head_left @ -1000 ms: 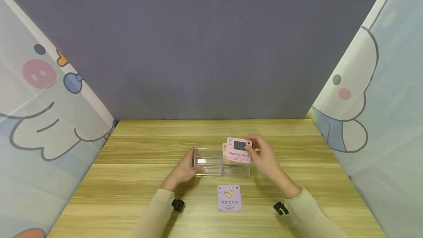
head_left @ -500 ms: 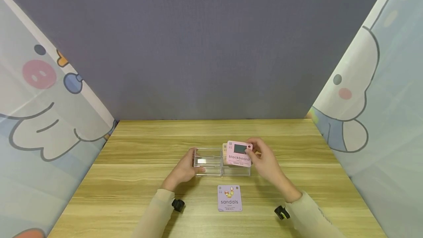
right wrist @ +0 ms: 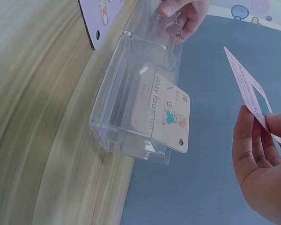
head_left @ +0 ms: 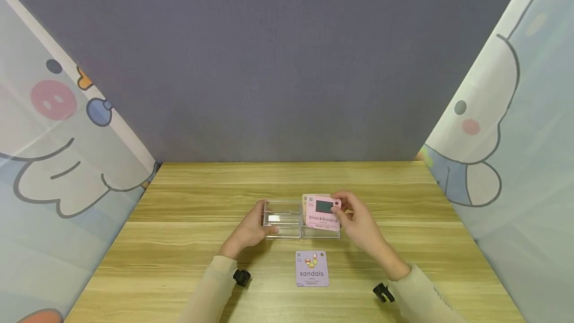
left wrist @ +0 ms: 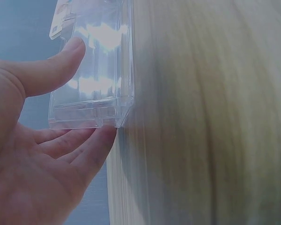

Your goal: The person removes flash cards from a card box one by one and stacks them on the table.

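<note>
My left hand grips the left end of a clear plastic card holder on the table, thumb on the front and fingers at the end, as the left wrist view shows. Between thumb and fingers my right hand pinches a pink flash card reading "blackboard", with a green board pictured on it. That card is raised and tilted above the holder's right half. Behind it, a cream "play football" card stands in a right-hand slot, mostly covered in the head view. The holder's left slots contain no cards.
A lilac "sandals" card lies flat on the wooden table in front of the holder. A dark grey panel rises behind the table, with cartoon-printed curtains on both sides.
My right hand has lowered the blackboard card a little toward the holder's right half and slightly to the left. My left hand and the holder have stayed in place.
</note>
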`<state>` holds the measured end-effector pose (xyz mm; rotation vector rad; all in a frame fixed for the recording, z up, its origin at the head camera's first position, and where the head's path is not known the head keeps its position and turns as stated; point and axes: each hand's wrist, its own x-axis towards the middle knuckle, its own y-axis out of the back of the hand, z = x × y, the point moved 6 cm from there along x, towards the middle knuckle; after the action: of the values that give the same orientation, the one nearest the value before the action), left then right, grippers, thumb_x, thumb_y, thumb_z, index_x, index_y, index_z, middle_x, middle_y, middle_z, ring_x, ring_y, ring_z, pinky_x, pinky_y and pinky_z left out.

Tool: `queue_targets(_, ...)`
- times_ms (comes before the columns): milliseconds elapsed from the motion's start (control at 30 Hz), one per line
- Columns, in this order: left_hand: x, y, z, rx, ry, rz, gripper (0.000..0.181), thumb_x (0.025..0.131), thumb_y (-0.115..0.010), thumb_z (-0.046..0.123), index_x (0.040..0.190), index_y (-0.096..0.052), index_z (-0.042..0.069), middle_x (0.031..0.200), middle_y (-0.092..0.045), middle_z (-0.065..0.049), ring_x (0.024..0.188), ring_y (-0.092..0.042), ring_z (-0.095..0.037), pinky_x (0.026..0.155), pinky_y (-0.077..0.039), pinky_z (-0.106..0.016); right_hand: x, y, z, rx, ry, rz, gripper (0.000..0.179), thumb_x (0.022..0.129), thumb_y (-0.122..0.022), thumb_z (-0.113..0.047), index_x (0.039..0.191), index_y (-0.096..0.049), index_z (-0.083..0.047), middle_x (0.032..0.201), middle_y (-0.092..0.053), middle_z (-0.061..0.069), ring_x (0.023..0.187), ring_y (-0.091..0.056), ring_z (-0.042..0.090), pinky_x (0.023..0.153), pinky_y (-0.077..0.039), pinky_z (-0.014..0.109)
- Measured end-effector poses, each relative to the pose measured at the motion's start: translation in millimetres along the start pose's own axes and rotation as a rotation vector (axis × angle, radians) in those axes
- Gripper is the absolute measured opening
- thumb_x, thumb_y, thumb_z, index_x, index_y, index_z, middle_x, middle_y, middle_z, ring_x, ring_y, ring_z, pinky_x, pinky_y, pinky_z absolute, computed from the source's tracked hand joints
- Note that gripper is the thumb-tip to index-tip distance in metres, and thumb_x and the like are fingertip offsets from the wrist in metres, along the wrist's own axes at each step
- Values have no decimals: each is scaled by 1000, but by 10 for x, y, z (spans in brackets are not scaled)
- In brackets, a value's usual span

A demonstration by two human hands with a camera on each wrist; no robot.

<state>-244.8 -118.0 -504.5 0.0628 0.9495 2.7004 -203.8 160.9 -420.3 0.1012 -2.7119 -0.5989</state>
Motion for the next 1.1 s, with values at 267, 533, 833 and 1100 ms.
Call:
queue_targets(267,-7,0,-4,-3,1,-1,86,86,-83,20,152,-33,-3,134,-58,-16,119,-58,-37,105,-47,-54,-38,-23,-14,-2,5,-8,29,93,-67,8,120,-62,-3,92,-62,10,83,-62,21,63,-57,25)
queue_targets(533,-6,-2,-5,-1,10,-6,86,86,-83,21,152,-32,-2,135,-58,-16,120,-58,-36,106,-46,-54,-73,-50,-22,9,-10,-24,30,92,-68,8,120,-63,-4,93,-63,8,84,-63,20,64,-59,26)
queue_targets(833,-2,-1,-4,-6,13,-6,87,86,-83,21,153,-32,-2,136,-56,-17,122,-57,-38,106,-46,-55,-104,-73,-39,16,-15,-44,30,92,-66,9,119,-62,-4,95,-63,7,83,-64,18,64,-60,31)
queue_targets(1100,5,-4,2,-3,3,-7,85,87,-83,21,152,-33,-2,136,-57,-17,122,-57,-38,105,-47,-54,-148,-103,-21,28,-26,-66,26,93,-68,6,116,-64,-4,94,-64,10,84,-64,18,65,-60,30)
